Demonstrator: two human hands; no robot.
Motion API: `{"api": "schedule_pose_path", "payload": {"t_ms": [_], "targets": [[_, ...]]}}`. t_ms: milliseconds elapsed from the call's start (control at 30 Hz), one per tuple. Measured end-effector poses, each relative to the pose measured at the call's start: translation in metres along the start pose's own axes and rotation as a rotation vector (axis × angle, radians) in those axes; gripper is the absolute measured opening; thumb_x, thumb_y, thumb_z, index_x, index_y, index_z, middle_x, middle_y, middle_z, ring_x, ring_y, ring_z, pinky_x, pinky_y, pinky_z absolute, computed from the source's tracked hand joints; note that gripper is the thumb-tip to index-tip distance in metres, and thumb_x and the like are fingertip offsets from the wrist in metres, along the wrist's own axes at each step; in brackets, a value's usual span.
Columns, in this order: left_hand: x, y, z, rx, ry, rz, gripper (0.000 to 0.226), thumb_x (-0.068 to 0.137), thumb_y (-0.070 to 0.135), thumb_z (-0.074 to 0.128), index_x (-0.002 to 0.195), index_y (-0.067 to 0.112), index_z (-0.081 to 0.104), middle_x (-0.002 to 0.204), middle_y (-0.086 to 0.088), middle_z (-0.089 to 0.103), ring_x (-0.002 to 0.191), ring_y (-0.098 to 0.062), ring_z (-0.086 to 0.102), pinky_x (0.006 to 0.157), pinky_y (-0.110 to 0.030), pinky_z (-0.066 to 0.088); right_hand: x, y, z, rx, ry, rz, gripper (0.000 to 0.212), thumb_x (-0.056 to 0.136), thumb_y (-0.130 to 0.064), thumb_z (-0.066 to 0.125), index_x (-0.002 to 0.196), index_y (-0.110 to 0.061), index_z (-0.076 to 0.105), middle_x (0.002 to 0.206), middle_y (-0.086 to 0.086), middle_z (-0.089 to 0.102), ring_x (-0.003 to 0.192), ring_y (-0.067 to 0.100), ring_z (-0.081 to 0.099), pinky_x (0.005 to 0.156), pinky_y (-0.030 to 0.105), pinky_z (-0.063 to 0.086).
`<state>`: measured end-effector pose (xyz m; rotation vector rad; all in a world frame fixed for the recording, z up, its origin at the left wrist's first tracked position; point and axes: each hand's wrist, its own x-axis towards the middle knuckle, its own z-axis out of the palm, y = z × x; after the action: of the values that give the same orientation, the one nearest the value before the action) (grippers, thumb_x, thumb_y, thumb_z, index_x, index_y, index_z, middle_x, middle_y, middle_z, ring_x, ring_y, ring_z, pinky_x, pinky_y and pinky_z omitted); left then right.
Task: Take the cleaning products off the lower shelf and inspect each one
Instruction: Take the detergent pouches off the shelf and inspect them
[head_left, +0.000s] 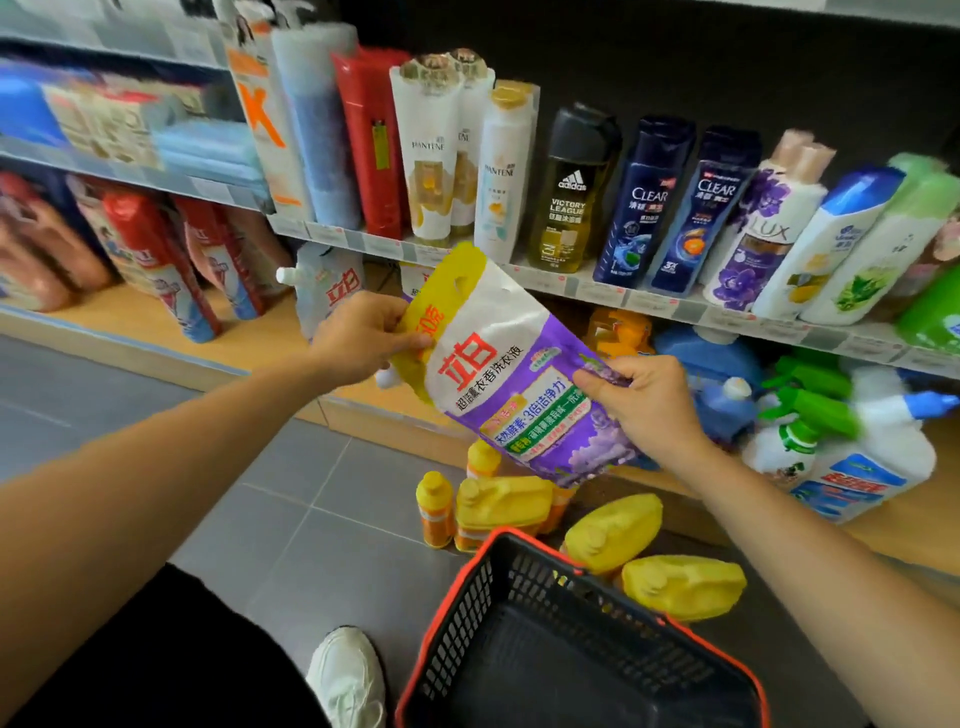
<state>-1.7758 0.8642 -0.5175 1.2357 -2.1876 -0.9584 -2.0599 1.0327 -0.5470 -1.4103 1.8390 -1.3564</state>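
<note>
View: head camera, looking down at both hands in front of the shelving.
Step in hand: inspection, as I judge it. One detergent pouch (511, 379) is off the lower shelf (156, 322) and held with its printed face up to the camera.
Pouch: tilted, yellow top towards the upper left and purple bottom towards the lower right. It hangs in the air just out from the lower shelf's front edge, touching nothing but the hands.
Left hand (363, 338): pinches the pouch's yellow top edge, thumb on the front and curled fingers behind.
Right hand (647, 402): pinches the pouch's right edge, thumb pressed on the purple print. The fingers are curled behind, and their tips are hidden.
On the lower shelf: a second spouted pouch (324, 288) stands near the middle. A blue jug (711, 364), green spray bottles (810, 395) and a white bottle (883, 452) crowd towards the right end.
Floor: yellow bottles (613, 530) lie below the shelf's front edge, beside a red-rimmed basket (519, 535).
Next move: probably turning the pouch over to read its back, then setting it down. After that, the hands can reach for the second pouch or the right-end bottles. The pouch is soft and will sag, so both hands should grip it through the turn.
</note>
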Motion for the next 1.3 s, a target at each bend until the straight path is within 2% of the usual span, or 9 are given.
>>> {"api": "schedule_pose_path", "payload": {"t_ms": [100, 200, 433, 533, 700, 800, 900, 1133, 1300], "targets": [[0.031, -0.013, -0.015, 0.128, 0.143, 0.04, 0.031, 0.087, 0.031, 0.078, 0.074, 0.008, 0.063, 0.07, -0.017, 0.063, 0.062, -0.028, 0.06, 0.066, -0.053, 0.057, 0.035, 0.022, 0.032, -0.047, -0.051, -0.006, 0.005, 0.086, -0.013, 0.079, 0.089, -0.017, 0.08, 0.073, -0.001, 0.076, 0.065, 0.008, 0.068, 0.058, 0.032, 0.056], [0.054, -0.026, -0.017, 0.164, 0.291, 0.134, 0.031, 0.086, 0.028, 0.078, 0.075, 0.002, 0.064, 0.071, -0.023, 0.061, 0.065, -0.023, 0.044, 0.066, -0.05, 0.051, 0.065, 0.042, 0.069, -0.117, -0.069, -0.009, 0.008, 0.087, -0.017, 0.077, 0.094, -0.015, 0.08, 0.08, -0.006, 0.075, 0.067, -0.007, 0.067, 0.057, 0.018, 0.053], [0.09, -0.063, -0.01, 0.229, 0.363, 0.19, 0.009, 0.086, 0.021, 0.078, 0.091, 0.013, 0.078, 0.088, -0.005, 0.077, 0.08, -0.021, 0.066, 0.072, -0.029, 0.052, 0.109, 0.083, 0.16, -0.219, -0.077, 0.073, 0.016, 0.092, -0.023, 0.073, 0.09, -0.009, 0.079, 0.082, 0.005, 0.077, 0.062, 0.001, 0.06, 0.05, 0.016, 0.042], [0.096, -0.078, 0.004, 0.298, 0.256, 0.177, 0.012, 0.088, 0.021, 0.077, 0.097, 0.014, 0.078, 0.092, -0.006, 0.076, 0.088, -0.025, 0.067, 0.081, -0.039, 0.055, 0.111, 0.09, 0.188, -0.188, -0.127, 0.162, 0.014, 0.091, -0.024, 0.073, 0.097, -0.014, 0.08, 0.088, 0.008, 0.078, 0.072, 0.015, 0.067, 0.062, 0.032, 0.05], [0.099, -0.093, -0.002, 0.285, 0.392, 0.254, 0.022, 0.083, 0.034, 0.08, 0.099, 0.023, 0.07, 0.096, 0.013, 0.061, 0.091, -0.012, 0.057, 0.073, -0.033, 0.051, 0.107, 0.071, 0.21, 0.201, -0.154, 0.397, 0.012, 0.086, -0.044, 0.076, 0.091, -0.039, 0.066, 0.099, -0.001, 0.076, 0.073, 0.012, 0.074, 0.054, 0.033, 0.058], [0.089, -0.11, -0.01, 0.332, 0.499, 0.163, 0.025, 0.081, 0.039, 0.071, 0.098, 0.026, 0.058, 0.1, 0.01, 0.054, 0.089, -0.011, 0.055, 0.063, -0.033, 0.048, 0.11, 0.057, 0.213, 0.5, -0.231, 0.707, 0.046, 0.062, -0.061, 0.079, 0.098, -0.038, 0.063, 0.084, -0.011, 0.076, 0.064, 0.009, 0.073, 0.048, 0.029, 0.056], [0.086, -0.126, -0.012, 0.291, 0.616, 0.068, 0.022, 0.078, 0.028, 0.065, 0.09, 0.02, 0.049, 0.092, 0.008, 0.048, 0.08, -0.012, 0.047, 0.061, -0.033, 0.04, 0.118, 0.051, 0.223, 0.693, -0.284, 0.895, 0.073, 0.056, -0.064, 0.081, 0.118, -0.031, 0.06, 0.106, 0.001, 0.076, 0.096, 0.029, 0.073, 0.079, 0.053, 0.059], [0.09, -0.167, -0.025, 0.03, 0.751, -0.469, 0.03, 0.078, 0.033, 0.072, 0.09, 0.022, 0.047, 0.081, 0.01, 0.051, 0.077, -0.017, 0.055, 0.065, -0.032, 0.038, 0.133, 0.053, 0.24, 0.856, -0.059, 0.973, 0.056, 0.076, -0.055, 0.08, 0.117, -0.019, 0.066, 0.107, 0.008, 0.077, 0.099, 0.032, 0.072, 0.078, 0.051, 0.062], [0.101, -0.176, -0.023, -0.255, 0.61, -0.496, 0.029, 0.09, 0.031, 0.073, 0.115, 0.021, 0.061, 0.107, 0.003, 0.068, 0.098, -0.019, 0.065, 0.083, -0.036, 0.054, 0.146, 0.049, 0.254, 0.907, 0.043, 1.002, 0.054, 0.08, -0.058, 0.076, 0.117, -0.018, 0.067, 0.113, 0.008, 0.074, 0.104, 0.028, 0.069, 0.077, 0.042, 0.06]]}}
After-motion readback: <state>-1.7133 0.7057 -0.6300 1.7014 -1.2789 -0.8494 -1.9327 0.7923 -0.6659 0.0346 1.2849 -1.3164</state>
